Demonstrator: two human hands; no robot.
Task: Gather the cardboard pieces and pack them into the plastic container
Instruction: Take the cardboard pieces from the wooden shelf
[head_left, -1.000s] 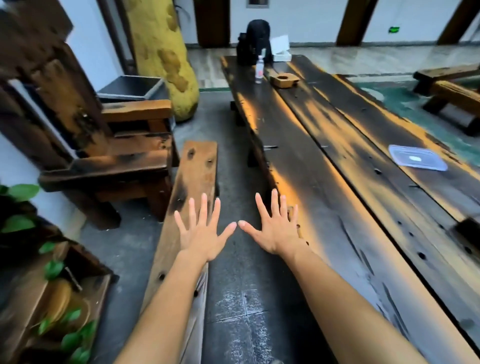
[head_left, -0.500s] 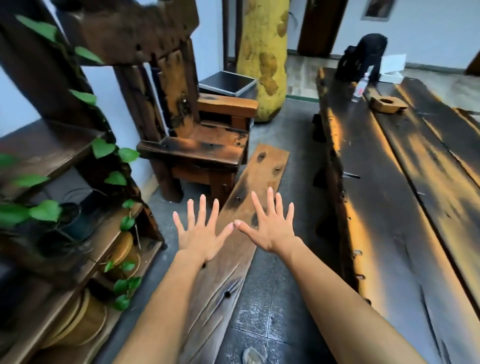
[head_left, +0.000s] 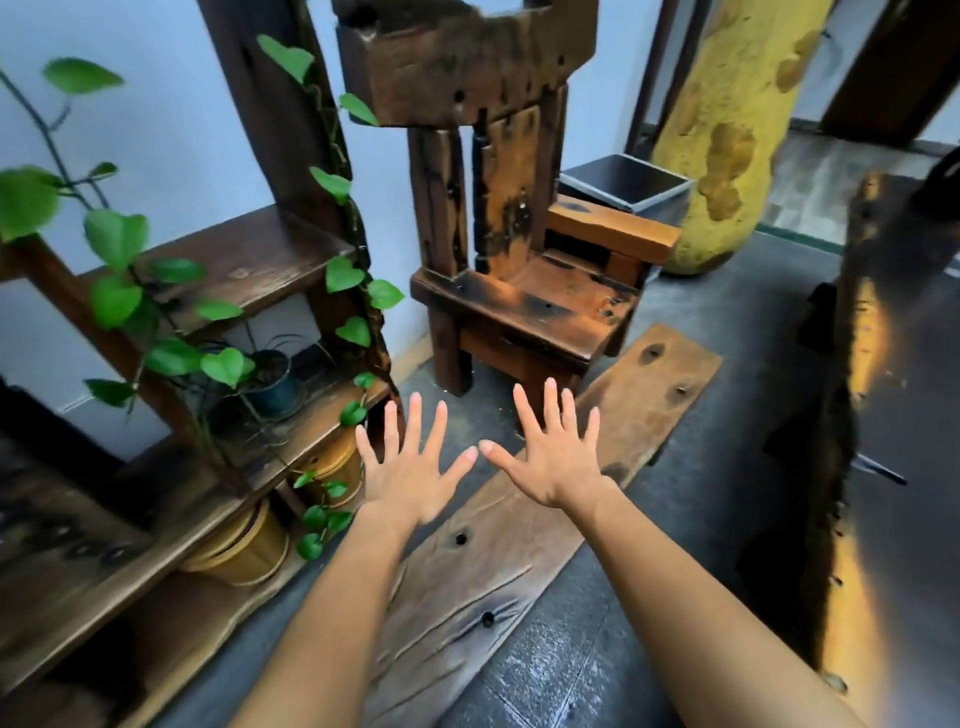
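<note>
My left hand (head_left: 410, 467) and my right hand (head_left: 553, 457) are stretched out in front of me, palms down, fingers spread, thumbs nearly touching. Both hold nothing. They hover above a long wooden bench (head_left: 519, 519) and the dark floor. No cardboard pieces and no plastic container are in view.
A heavy wooden chair (head_left: 514, 291) stands ahead. To the left is a wooden shelf (head_left: 249, 270) with trailing green plants and yellow pots (head_left: 244, 545). The long dark table's edge (head_left: 852, 415) runs along the right. A yellow pillar (head_left: 727, 130) and a dark bin (head_left: 623, 182) stand behind.
The view has swung left: the table top with the clear plastic container has left the frame, and the shelf and chair have come in. Both hands stay spread and empty.
</note>
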